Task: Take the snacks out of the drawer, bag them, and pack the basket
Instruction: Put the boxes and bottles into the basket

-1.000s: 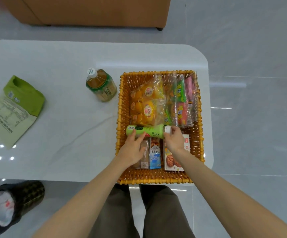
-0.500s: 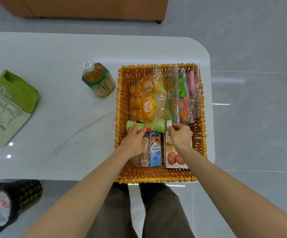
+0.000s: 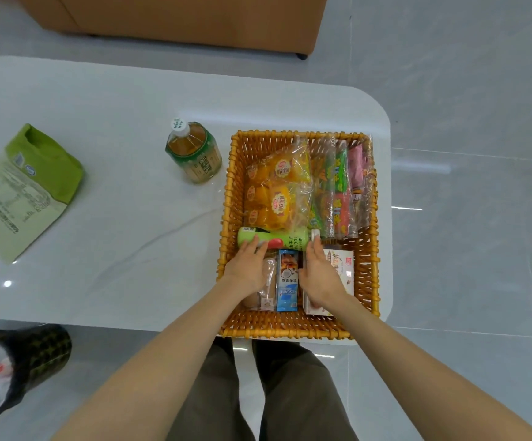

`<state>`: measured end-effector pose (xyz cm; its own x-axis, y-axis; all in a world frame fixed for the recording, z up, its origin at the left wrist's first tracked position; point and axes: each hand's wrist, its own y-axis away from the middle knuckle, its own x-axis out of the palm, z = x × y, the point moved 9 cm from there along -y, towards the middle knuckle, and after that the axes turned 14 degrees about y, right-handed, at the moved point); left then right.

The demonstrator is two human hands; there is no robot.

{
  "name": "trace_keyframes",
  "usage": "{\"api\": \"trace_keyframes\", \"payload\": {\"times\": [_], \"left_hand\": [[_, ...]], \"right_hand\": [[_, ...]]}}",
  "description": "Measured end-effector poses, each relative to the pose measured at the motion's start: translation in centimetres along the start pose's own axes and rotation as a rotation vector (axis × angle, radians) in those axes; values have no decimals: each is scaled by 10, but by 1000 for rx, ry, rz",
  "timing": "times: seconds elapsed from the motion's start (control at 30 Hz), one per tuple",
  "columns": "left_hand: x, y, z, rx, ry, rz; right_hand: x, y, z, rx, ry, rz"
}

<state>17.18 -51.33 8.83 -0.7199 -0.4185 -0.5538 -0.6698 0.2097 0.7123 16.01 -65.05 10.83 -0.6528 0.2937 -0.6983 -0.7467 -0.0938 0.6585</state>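
Done: wicker basket (image 3: 290, 326) nearly full; green canister (image 3: 287, 240) at fingertips.
Hands: left hand (image 3: 247, 268), right hand (image 3: 320, 275) flat, seemingly released.
Remaining: tea bottle (image 3: 194, 154), green pouch (image 3: 29, 192) left of fingers.

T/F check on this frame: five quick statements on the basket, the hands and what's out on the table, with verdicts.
1. The green tube lies on its side across the basket. True.
2. The tea bottle is packed in the basket. False: it stands upright on the table, just left of the basket.
3. The left hand has its fingers on the green tube. True.
4. The right hand holds the green bag. False: the bag lies on the table far to the left, untouched. The right hand is in the basket, at the tube's white cap.
5. A blue sachet lies in the basket between the two hands. True.
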Motion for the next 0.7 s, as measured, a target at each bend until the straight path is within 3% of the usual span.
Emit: {"api": "trace_keyframes", "payload": {"times": [0.07, 0.17, 0.33, 0.53, 0.7], "left_hand": [[-1, 2, -1, -9, 39, 29], [-17, 17, -10, 31, 147, -22], [-57, 61, -16, 114, 246, -228], [-85, 99, 4, 146, 273, -485], [-71, 88, 33, 23, 347, -392]], "right_hand": [[4, 1, 2, -11, -11, 69], [-14, 11, 5, -7, -42, 3], [-45, 38, 16, -48, -80, -33], [-30, 45, 24, -70, -107, 7], [8, 25, 26, 67, -219, 80]]}}
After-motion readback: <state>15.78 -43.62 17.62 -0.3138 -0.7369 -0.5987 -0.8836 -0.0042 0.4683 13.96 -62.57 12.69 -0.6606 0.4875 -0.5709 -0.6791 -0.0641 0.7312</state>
